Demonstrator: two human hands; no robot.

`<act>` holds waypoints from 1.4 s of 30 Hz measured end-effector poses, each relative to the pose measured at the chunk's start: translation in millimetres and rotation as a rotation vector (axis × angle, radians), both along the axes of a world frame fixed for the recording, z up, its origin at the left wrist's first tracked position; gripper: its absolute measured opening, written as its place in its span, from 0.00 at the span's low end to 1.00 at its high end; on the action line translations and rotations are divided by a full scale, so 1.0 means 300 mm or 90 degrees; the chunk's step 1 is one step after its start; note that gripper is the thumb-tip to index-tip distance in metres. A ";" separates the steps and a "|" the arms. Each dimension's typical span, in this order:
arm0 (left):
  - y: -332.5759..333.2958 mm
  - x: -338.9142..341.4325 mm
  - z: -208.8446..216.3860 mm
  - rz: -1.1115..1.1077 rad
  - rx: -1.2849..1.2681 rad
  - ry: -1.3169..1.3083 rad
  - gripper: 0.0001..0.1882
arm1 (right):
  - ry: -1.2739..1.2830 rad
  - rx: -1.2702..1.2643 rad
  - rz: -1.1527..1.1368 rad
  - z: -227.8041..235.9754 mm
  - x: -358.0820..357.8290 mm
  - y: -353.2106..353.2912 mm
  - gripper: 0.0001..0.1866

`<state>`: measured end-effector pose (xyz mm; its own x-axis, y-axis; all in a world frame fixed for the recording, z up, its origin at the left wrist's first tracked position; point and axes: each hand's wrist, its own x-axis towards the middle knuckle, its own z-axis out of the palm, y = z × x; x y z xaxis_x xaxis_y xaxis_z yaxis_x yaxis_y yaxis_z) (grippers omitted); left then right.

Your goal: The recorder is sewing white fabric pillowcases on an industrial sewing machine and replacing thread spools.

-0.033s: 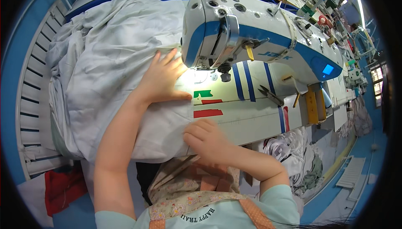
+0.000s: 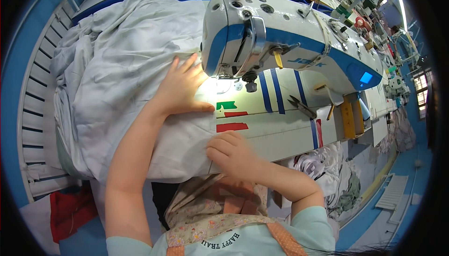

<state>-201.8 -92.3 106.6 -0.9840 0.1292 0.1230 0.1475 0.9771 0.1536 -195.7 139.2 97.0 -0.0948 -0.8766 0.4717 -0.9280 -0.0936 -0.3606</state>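
Note:
A wide spread of white fabric (image 2: 121, 64) covers the left side of the sewing table, its straight right edge running down beside the needle area. My left hand (image 2: 182, 90) lies flat on this fabric with fingers spread, just left of the lit needle area. The white and blue sewing machine (image 2: 276, 36) stands over the table, its lamp glowing by my left fingertips. At the fabric's lower right edge, close to my body, my right hand (image 2: 234, 155) is closed with curled fingers. Its fingertips are partly hidden against the cloth edge.
Scissors (image 2: 301, 106) lie on the table right of the needle, near blue tape strips (image 2: 278, 90). Red tape (image 2: 232, 127) and green tape (image 2: 226, 105) mark the surface. A yellow box (image 2: 348, 118) stands farther right. White slatted rails (image 2: 35, 111) border the left. Cloth heaps (image 2: 336, 171) lie below right.
My right hand has shifted very slightly to the right. My left hand and the fabric stay in place.

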 end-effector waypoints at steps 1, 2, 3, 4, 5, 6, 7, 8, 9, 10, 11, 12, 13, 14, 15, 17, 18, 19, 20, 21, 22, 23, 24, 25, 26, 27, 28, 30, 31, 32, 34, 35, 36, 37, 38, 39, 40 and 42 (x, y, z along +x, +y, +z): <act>-0.001 -0.010 -0.009 -0.002 0.001 0.000 0.44 | 0.000 0.004 0.007 -0.001 -0.023 0.006 0.11; -0.003 -0.023 -0.012 -0.003 0.001 0.009 0.46 | 0.001 0.004 0.007 0.004 -0.044 0.012 0.11; -0.004 -0.035 -0.016 -0.003 0.001 0.018 0.48 | -0.003 -0.003 0.032 0.009 -0.062 0.016 0.12; -0.005 -0.049 -0.023 -0.004 0.001 0.019 0.48 | -0.006 -0.011 0.057 0.013 -0.074 0.020 0.14; -0.005 -0.064 -0.034 -0.008 0.005 0.057 0.49 | -0.005 -0.010 0.056 0.015 -0.081 0.022 0.14; -0.004 -0.078 -0.043 -0.012 0.009 0.095 0.51 | -0.005 -0.001 0.037 0.021 -0.085 0.023 0.16; -0.003 -0.091 -0.051 -0.013 0.010 0.095 0.51 | -0.005 0.007 0.018 0.028 -0.090 0.024 0.18; 0.000 -0.102 -0.051 -0.016 0.070 0.129 0.51 | -0.004 0.006 0.018 0.037 -0.100 0.029 0.18; 0.002 -0.111 -0.049 -0.019 0.131 0.162 0.52 | 0.003 0.028 0.007 0.047 -0.111 0.035 0.20; -0.001 -0.113 -0.045 -0.019 0.129 0.164 0.52 | 0.009 0.049 -0.004 0.053 -0.120 0.037 0.22; 0.000 -0.118 -0.043 -0.003 0.157 0.129 0.52 | 0.011 0.050 -0.006 0.053 -0.126 0.041 0.22; 0.001 -0.121 -0.040 0.013 0.184 0.094 0.53 | 0.010 0.061 -0.011 0.052 -0.129 0.044 0.22; -0.001 -0.123 -0.034 0.012 0.185 0.095 0.53 | 0.008 0.070 -0.017 0.050 -0.131 0.046 0.22; -0.002 -0.122 -0.023 0.009 0.228 0.067 0.53 | 0.010 0.070 -0.015 0.049 -0.129 0.045 0.22; -0.002 -0.122 -0.014 0.008 0.271 0.038 0.53 | 0.009 0.063 -0.021 0.047 -0.123 0.040 0.22; -0.003 -0.121 -0.006 0.018 0.251 0.014 0.53 | 0.006 0.053 -0.024 0.044 -0.116 0.036 0.22; -0.002 -0.117 -0.001 0.023 0.257 0.017 0.53 | 0.000 0.059 -0.029 0.044 -0.112 0.032 0.22; 0.000 -0.114 0.002 0.027 0.263 0.020 0.53 | -0.005 0.065 -0.035 0.044 -0.110 0.028 0.22; 0.004 -0.109 0.007 0.031 0.261 0.019 0.53 | -0.007 0.063 -0.031 0.046 -0.110 0.027 0.22; 0.009 -0.105 0.011 0.039 0.278 0.049 0.53 | -0.012 0.062 -0.031 0.047 -0.110 0.027 0.22; 0.012 -0.101 0.013 0.047 0.296 0.078 0.53 | -0.017 0.061 -0.032 0.047 -0.110 0.027 0.22; 0.010 -0.101 0.014 0.048 0.294 0.078 0.53 | -0.017 0.059 -0.030 0.047 -0.108 0.027 0.22; 0.008 -0.101 0.014 0.044 0.293 0.087 0.53 | -0.018 0.056 -0.032 0.048 -0.104 0.026 0.22; 0.007 -0.097 0.015 0.039 0.291 0.096 0.54 | -0.018 0.053 -0.034 0.049 -0.099 0.026 0.22; 0.008 -0.094 0.013 0.039 0.291 0.095 0.54 | -0.019 0.053 -0.035 0.050 -0.100 0.028 0.22; 0.011 -0.085 0.010 0.063 0.263 0.080 0.50 | -0.033 0.050 -0.038 0.053 -0.099 0.031 0.21; 0.016 -0.072 0.007 0.087 0.235 0.064 0.46 | -0.047 0.047 -0.042 0.054 -0.098 0.036 0.20; 0.062 -0.036 0.022 0.086 0.098 -0.037 0.41 | -0.126 0.054 -0.060 0.036 -0.058 0.103 0.16; 0.086 -0.003 0.020 0.089 -0.042 -0.135 0.36 | -0.206 0.060 -0.074 0.024 -0.029 0.138 0.13; 0.091 0.068 0.003 -0.014 0.087 0.003 0.29 | -0.208 0.060 -0.076 0.029 0.004 0.170 0.13; 0.099 0.168 -0.005 -0.044 0.082 0.029 0.30 | -0.588 0.090 0.102 0.026 0.078 0.212 0.06; 0.112 0.193 0.009 -0.091 0.086 0.071 0.30 | -0.634 0.088 0.092 0.026 0.121 0.224 0.04; 0.119 0.196 0.022 -0.071 0.102 0.073 0.29 | -0.637 0.101 0.041 -0.010 0.163 0.230 0.05; 0.125 0.195 0.024 -0.073 0.104 0.074 0.29 | -0.639 0.112 -0.009 -0.055 0.196 0.231 0.07; 0.130 0.190 0.021 -0.063 0.110 0.076 0.29 | -0.637 0.113 -0.014 -0.098 0.210 0.226 0.07; 0.139 0.190 0.021 -0.051 0.115 0.076 0.29 | -0.627 0.171 -0.060 -0.139 0.224 0.222 0.06; 0.151 0.191 0.018 -0.054 0.116 0.077 0.29 | -0.615 0.229 -0.107 -0.172 0.237 0.215 0.06; 0.170 0.189 0.010 -0.030 0.116 0.106 0.29 | -0.635 0.138 -0.053 -0.224 0.251 0.169 0.07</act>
<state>-145.2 -41.5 109.7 -0.9415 0.1353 0.3085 0.2304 0.9268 0.2967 -120.5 189.9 29.7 -0.4220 -0.9063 -0.0238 -0.1971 0.1173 -0.9733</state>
